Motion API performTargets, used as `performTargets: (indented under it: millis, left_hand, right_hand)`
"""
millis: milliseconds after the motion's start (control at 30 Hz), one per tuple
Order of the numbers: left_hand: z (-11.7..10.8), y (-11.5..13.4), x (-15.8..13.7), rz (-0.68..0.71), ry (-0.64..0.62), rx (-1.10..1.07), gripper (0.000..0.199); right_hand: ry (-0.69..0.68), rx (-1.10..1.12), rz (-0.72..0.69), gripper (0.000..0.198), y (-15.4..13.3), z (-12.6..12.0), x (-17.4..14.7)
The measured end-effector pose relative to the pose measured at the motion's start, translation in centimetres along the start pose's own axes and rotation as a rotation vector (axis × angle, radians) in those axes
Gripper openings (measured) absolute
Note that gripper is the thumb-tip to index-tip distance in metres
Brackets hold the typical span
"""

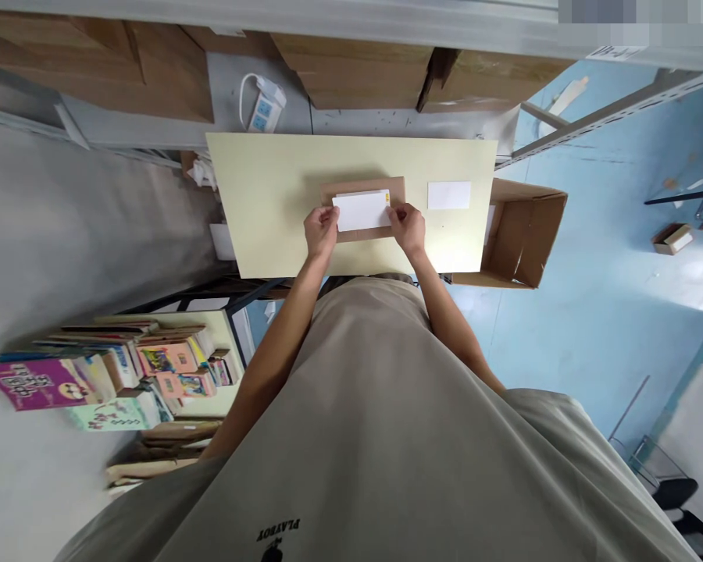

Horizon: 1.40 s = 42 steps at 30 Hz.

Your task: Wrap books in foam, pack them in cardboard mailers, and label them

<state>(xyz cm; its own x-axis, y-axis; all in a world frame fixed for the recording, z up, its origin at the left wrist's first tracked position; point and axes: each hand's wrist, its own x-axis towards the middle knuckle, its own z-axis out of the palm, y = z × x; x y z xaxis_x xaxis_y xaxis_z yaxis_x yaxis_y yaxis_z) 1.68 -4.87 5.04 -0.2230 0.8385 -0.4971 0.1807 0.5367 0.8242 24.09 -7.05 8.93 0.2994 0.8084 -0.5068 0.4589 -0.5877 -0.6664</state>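
Observation:
Between my two hands is a white card or envelope point(362, 211) with a small yellow mark at its upper right corner. It lies over a brown cardboard piece or flat package point(396, 187). My left hand point(321, 230) pinches the white sheet's left edge. At its right edge, my right hand point(408, 227) is closed with thumb and fingertips on it. Whether the fingers also grip the brown piece I cannot tell. Farther right, a second white sheet point(448, 195) lies flat on the pale yellow table point(275, 179).
An open cardboard box point(524, 238) stands beyond the table's right end. Behind the table, a shelf holds large cartons point(363, 74) and a white power strip point(265, 108). Stacked books point(117, 367) occupy a stand at lower left. A metal shelf beam point(351, 27) crosses the top.

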Motion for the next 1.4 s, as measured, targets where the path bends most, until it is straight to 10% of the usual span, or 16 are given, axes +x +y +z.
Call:
performTargets:
  millis: [700,1400]
  left_hand:
    - [1.8,1.9,0.7,0.044,0.017,0.078,0.044]
    - [2.1,0.6,0.9,-0.042,0.119,0.156,0.022]
  right_hand:
    - [0.027,-0.223,0.116,0.02,-0.7,1.6,1.6]
    - [-0.154,-0.268,-0.077,0.02,-0.7,3.1,3.8]
